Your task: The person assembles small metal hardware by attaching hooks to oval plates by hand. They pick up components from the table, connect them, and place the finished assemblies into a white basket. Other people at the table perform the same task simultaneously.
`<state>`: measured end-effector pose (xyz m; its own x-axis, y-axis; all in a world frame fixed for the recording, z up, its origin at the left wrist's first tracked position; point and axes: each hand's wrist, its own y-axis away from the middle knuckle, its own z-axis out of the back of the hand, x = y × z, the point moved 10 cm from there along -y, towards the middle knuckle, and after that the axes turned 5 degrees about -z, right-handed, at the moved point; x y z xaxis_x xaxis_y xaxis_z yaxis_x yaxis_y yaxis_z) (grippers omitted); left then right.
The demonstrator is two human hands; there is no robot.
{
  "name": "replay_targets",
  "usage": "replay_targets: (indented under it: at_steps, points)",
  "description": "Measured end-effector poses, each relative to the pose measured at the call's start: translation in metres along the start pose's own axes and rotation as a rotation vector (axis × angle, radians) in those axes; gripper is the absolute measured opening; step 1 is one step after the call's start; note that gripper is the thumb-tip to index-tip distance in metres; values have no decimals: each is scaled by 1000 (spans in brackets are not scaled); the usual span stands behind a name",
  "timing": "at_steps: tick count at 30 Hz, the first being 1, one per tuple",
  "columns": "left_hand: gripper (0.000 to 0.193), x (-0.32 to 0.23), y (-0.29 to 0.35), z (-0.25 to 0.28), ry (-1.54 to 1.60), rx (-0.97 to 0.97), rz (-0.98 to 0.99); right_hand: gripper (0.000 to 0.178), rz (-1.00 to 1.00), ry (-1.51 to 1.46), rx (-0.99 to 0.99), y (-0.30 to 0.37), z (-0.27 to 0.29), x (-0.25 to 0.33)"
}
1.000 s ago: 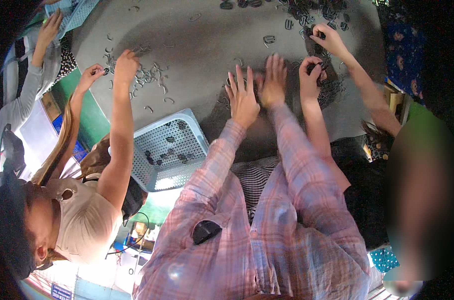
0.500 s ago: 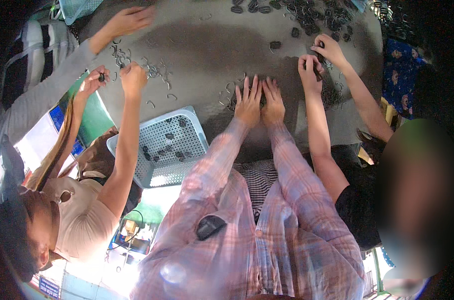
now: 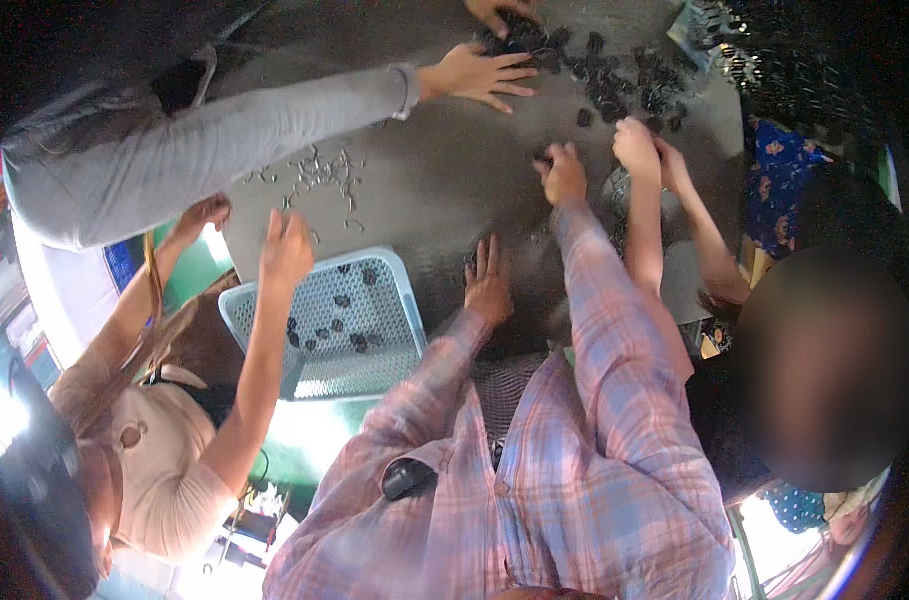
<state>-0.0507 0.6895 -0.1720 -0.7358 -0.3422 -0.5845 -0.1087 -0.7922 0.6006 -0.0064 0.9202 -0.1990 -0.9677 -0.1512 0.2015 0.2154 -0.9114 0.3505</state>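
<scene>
My left hand [image 3: 489, 288] lies on the dark table with its fingers stretched out and apart, palm down. Farther out and to the right, my right hand [image 3: 565, 178] has its fingers bent round a small black oval piece [image 3: 542, 157], which is partly covered by the fingertips. Beyond it spreads a heap of similar black oval pieces [image 3: 605, 90]. The small curved metal hooks near my left hand are mostly hidden under it.
A light blue perforated basket [image 3: 411, 300] holding several black pieces stands at the left table edge. Curved metal hooks [image 3: 325, 180] lie scattered beyond it. A co-worker's grey sleeve [image 3: 305, 125] crosses the far left; other co-workers' hands [image 3: 287, 250] [image 3: 638, 148] work on both sides.
My hands were side by side, flat on the table. The right one has reached forward to the lone black piece; the left stays near me. The grey-sleeved arm has swung right toward the heap.
</scene>
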Motion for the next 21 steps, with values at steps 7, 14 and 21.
replay_targets:
  at_steps: [7,14,21]
  points:
    - [47,48,-25,49,2074,-268,174,23,109,-155,325,86,32,92]
    - [15,63,-53,93,2344,-311,258,42,-101,-569,-388,-71,120,32]
    - [20,82,-43,103,2093,-293,267,79,-549,-71,-60,-174,43,-18]
